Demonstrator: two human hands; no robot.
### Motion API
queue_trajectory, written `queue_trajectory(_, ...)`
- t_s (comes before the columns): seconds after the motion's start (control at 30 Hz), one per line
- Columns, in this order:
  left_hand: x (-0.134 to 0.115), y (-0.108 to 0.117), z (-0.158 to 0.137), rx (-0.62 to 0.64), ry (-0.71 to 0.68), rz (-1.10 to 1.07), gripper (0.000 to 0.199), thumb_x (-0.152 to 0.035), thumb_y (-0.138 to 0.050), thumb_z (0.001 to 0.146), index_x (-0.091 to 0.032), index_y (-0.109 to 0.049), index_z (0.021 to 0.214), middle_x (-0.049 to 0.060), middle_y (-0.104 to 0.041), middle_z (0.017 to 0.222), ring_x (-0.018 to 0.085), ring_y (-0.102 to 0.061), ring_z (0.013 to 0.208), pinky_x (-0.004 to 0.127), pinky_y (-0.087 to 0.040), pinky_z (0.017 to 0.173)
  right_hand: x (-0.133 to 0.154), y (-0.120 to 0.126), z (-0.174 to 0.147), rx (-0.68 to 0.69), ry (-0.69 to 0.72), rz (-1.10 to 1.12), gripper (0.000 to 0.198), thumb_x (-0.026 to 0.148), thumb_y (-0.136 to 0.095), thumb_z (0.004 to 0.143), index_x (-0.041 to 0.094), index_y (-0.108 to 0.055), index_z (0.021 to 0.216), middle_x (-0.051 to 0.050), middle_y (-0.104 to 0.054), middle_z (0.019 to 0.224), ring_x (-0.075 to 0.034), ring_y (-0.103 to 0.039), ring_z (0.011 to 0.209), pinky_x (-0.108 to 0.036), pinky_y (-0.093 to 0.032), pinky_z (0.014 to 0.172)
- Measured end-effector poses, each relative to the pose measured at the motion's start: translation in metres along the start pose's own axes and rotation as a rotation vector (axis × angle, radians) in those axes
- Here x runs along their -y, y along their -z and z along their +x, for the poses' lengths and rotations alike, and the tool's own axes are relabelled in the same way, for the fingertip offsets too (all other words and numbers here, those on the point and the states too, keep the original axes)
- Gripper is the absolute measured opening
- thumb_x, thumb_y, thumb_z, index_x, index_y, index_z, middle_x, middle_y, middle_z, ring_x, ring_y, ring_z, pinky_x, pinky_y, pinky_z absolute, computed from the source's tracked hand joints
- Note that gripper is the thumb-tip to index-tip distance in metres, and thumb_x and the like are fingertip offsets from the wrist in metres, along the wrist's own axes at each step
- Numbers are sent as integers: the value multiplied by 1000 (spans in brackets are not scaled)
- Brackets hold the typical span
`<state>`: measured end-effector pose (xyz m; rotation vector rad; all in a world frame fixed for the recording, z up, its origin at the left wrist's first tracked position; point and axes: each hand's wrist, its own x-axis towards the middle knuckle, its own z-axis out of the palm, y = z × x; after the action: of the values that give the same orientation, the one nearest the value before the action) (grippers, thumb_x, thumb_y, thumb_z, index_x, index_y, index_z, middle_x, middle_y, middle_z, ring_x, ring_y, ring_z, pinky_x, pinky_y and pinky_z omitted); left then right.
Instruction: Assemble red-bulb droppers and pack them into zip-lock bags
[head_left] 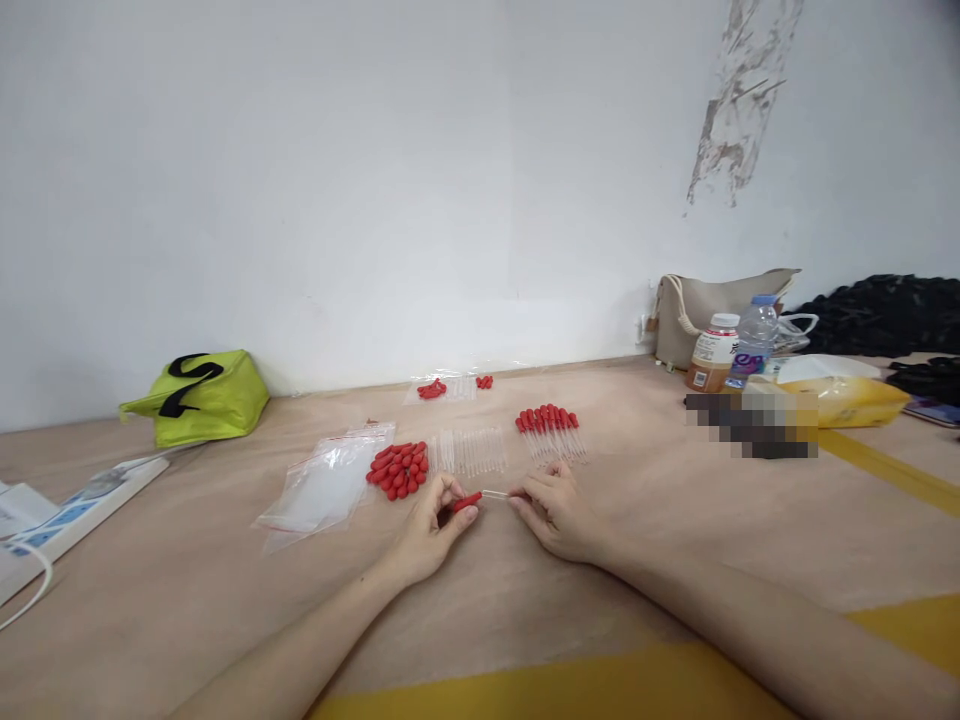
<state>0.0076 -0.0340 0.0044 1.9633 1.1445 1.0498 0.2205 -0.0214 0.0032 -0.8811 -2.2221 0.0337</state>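
Red bulb (466,502) meets clear tube (495,494)

The left hand (433,528) pinches the bulb between thumb and fingers. The right hand (562,512) pinches the tube's far end. Both are over the table (480,605), near more red bulbs (398,471).

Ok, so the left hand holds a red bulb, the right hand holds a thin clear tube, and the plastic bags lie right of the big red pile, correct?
Not quite: the head view shows the plastic bags lying left of the big red pile. The left hand does hold a red bulb, and the right hand a thin clear tube.
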Motion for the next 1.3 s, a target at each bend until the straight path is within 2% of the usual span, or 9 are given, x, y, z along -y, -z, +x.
queue_trajectory(0.1, -1, -1, -1, -1, -4, -6, 22, -32, -49, 83, -21, -42, 100, 3, -61, 86, 15, -55, 77, 26, -40, 67, 0, 0, 0, 4, 9, 15, 20, 24, -37, 86, 18, -56, 84, -2, -62, 73, -12, -52, 65, -30, -27, 73)
queue_trajectory(0.2, -2, -2, 0, -5, -37, 86, 22, -32, -49, 83, -20, -51, 101, 4, -62, 93, 17, -56, 81, 27, -41, 69, -1, -2, -1, 13, 21, 42, 19, 23, -38, 86, 19, -56, 84, -1, -61, 71, -11, -52, 63, -30, -26, 74)
queue_trajectory(0.3, -1, -4, 1, -14, -63, 138, 20, -33, -47, 83, -19, -58, 93, 2, -63, 87, 16, -55, 77, 25, -42, 67, 0, -3, -2, 28, 30, 77, 18, 23, -38, 85, 18, -56, 82, 0, -60, 68, -11, -50, 61, -31, -27, 73)
queue_trajectory(0.43, 1, -7, 2, -51, -42, 162, 22, -35, -47, 83, -18, -60, 85, 0, -61, 73, 14, -53, 65, 22, -40, 58, 4, -5, -4, 44, 39, 127, 17, 23, -40, 85, 17, -56, 81, 1, -57, 62, -10, -48, 58, -30, -28, 71)
queue_trajectory(0.53, 0, -7, 0, -52, -63, 163, 22, -34, -46, 84, -17, -60, 84, 0, -61, 72, 14, -53, 65, 22, -40, 58, 5, -3, -4, 58, 50, 147, 16, 23, -41, 84, 17, -56, 80, 2, -56, 61, -10, -47, 57, -29, -28, 71)
queue_trajectory(0.83, -11, -4, -7, 115, -65, 236, 22, -30, -44, 85, -17, -61, 80, -1, -58, 67, 12, -49, 60, 20, -37, 55, -7, 6, 0, 149, 153, 25, 20, 20, -41, 84, 22, -62, 85, 1, -63, 71, -10, -49, 62, -31, -21, 71)
queue_trajectory(0.97, -14, -5, -7, 121, -62, 270, 23, -30, -42, 85, -16, -60, 80, -2, -57, 66, 11, -47, 58, 19, -35, 55, -6, 2, -1, 107, 166, -61, 20, 19, -41, 83, 20, -61, 81, 0, -61, 67, -9, -45, 57, -31, -19, 70)
queue_trajectory(1.17, -15, -7, -7, 134, -87, 367, 21, -27, -43, 84, -15, -57, 75, -3, -51, 60, 10, -44, 55, 19, -33, 51, 2, -6, -1, 50, 159, -71, 23, 16, -38, 83, 16, -56, 69, 0, -59, 62, -8, -39, 53, -30, -18, 65)
queue_trajectory(1.3, -18, -8, -8, 163, -156, 447, 21, -25, -44, 85, -15, -57, 72, -3, -49, 58, 11, -45, 57, 20, -34, 55, 4, -8, -2, 60, 183, -61, 20, 16, -39, 82, 17, -57, 71, 1, -59, 61, -8, -38, 52, -29, -18, 65)
